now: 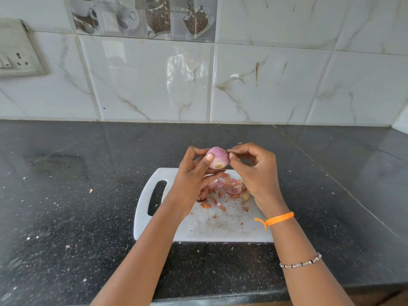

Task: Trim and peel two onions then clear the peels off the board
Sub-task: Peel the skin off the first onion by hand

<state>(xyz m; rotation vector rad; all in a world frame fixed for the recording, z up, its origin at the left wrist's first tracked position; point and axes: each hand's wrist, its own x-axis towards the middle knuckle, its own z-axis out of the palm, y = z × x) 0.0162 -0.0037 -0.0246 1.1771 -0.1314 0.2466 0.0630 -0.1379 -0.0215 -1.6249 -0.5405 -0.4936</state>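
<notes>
A small pink-purple onion (218,159), mostly peeled with its trimmed root end facing me, is held above the far edge of the white cutting board (198,228). My left hand (194,177) grips it with the thumb across its left side. My right hand (254,171) pinches at the onion's upper right side with thumb and forefinger. A pile of reddish onion peels (225,188) lies on the board under my hands, with small scraps scattered toward the board's middle. No second onion and no knife are visible.
The board, handle slot (156,197) at its left, lies on a black speckled counter (66,206) with a few peel crumbs. A marble-tiled wall (265,85) rises behind, with a switch socket (15,56) at the upper left. The counter's front edge (220,299) runs near the bottom.
</notes>
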